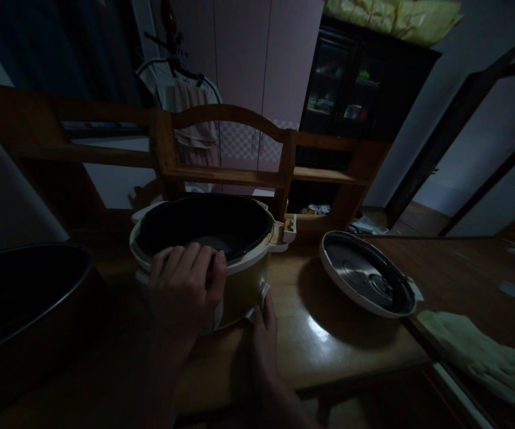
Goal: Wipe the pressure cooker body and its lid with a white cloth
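Note:
A rice cooker (pixel 244 286) with a pale rim and dark inside stands open-topped on the wooden table in front of me. My left hand (pixel 186 280) is closed over its near rim, fingers hooked over the edge and thumb to the right. Low on the cooker's right side, my right hand (pixel 264 333) presses a small whitish cloth (pixel 260 302) against the outer wall. Part of that cloth is hidden by the fingers. To the right lies the cooker's round lid (pixel 356 274), its metal inner face turned up.
A large dark basin (pixel 29 310) stands at the left edge. Behind the cooker rises a wooden rack (pixel 226 173) with hanging clothes (pixel 195 113) beyond it. Pale crumpled fabric (pixel 481 351) lies at the lower right, beside the table (pixel 329 363).

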Tool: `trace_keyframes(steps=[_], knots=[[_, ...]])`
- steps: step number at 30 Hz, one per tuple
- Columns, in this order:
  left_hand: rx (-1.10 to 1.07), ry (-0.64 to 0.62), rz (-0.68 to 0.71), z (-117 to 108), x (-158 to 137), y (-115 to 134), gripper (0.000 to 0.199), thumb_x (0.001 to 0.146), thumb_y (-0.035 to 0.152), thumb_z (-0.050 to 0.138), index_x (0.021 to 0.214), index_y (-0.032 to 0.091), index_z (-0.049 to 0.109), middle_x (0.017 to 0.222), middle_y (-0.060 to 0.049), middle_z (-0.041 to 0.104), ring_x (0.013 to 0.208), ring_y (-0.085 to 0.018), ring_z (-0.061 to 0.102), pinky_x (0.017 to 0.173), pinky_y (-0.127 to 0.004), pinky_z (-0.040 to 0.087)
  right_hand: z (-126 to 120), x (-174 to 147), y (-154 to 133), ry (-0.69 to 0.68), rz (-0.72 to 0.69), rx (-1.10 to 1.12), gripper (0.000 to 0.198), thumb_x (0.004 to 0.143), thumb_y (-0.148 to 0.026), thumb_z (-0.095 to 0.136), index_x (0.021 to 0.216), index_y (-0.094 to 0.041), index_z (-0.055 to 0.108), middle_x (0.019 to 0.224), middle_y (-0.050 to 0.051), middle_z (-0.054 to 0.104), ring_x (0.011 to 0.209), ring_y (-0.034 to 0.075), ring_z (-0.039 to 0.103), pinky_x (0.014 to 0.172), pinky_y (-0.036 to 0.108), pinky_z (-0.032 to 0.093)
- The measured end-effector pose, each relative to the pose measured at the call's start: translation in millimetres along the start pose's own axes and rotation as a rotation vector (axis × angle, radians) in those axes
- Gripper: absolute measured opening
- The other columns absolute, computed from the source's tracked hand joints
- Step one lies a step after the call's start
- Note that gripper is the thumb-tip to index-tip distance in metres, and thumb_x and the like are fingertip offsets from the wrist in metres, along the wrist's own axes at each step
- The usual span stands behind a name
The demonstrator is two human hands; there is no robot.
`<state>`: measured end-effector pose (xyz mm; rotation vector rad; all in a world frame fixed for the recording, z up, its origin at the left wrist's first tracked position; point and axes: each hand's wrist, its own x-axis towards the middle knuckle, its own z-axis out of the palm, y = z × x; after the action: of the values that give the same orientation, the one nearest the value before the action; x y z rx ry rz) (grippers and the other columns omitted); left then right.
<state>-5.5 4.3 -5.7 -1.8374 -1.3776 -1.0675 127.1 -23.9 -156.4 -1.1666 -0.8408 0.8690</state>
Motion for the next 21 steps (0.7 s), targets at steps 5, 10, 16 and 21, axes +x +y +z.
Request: trace_keyframes(steps=[5,10,16,21], knots=[[-0.004,0.003,0.002,0,0,0,0.016,0.091,0.029,0.05,0.076,0.023,0.05,0.071,-0.002,0.054,0.077,-0.022,0.05,0.085,-0.04,0.036,6,-33,11,0.002,0.122,0.032,0.062,0.09,-0.039,0.053,0.147,-0.016,0.044,0.155,0.007,0.036,0.146,0.022,0.03,0.12,0.041,0.022],[0.037,0.008,0.008,0,0,1,0.016,0.091,0.031,0.05,0.077,0.023,0.049,0.071,-0.002,0.053,0.078,-0.022,0.05,0.083,-0.04,0.037,8,-60,1,-0.026,0.182,0.135,0.059,0.084,-0.043,0.064,0.137,-0.02,0.057,0.15,0.006,0.044,0.143,0.026,0.035,0.119,0.043,0.027],[0.003,-0.004,0.004,-1,2,1,0.016,0.091,0.029,0.048,0.077,0.023,0.05,0.072,-0.003,0.053,0.078,-0.022,0.049,0.083,-0.039,0.036,-11,-55,-36,-0.144,0.199,0.221,0.049,0.087,-0.043,0.064,0.133,-0.025,0.061,0.139,0.006,0.058,0.133,0.027,0.05,0.11,0.043,0.041],[0.019,0.004,0.019,-2,2,0,0.019,0.091,0.028,0.048,0.073,0.023,0.048,0.072,-0.003,0.053,0.077,-0.021,0.048,0.081,-0.039,0.035,-19,20,-63,0.034,-0.158,0.051,0.048,0.091,-0.03,0.053,0.138,-0.024,0.056,0.148,0.003,0.05,0.139,0.022,0.042,0.117,0.041,0.029]])
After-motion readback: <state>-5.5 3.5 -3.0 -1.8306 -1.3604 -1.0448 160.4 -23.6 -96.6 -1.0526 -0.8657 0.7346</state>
